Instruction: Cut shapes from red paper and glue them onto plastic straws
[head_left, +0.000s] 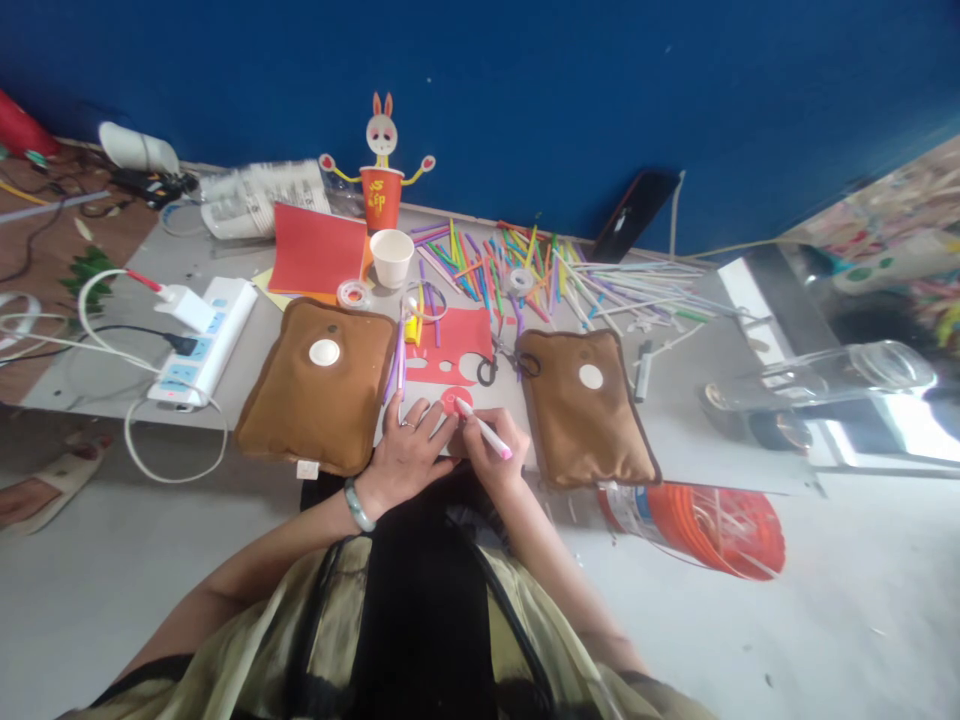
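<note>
At the table's front edge, my right hand grips a white and pink marker, its tip on a small round piece of red paper. My left hand lies flat with fingers spread, its fingertips beside the red piece. Just beyond lies a red sheet with holes cut in it. Black-handled scissors rest over the sheet's right side. Purple sticks and a yellow item lie at its left. Brown padded pouches flank my hands, one at left and one at right.
A rabbit figure in a red cup stands at the back by a white paper cup. Colourful sticks spread along the wall. A power strip with cables lies left, a clear bottle right. Below the table is an orange bucket.
</note>
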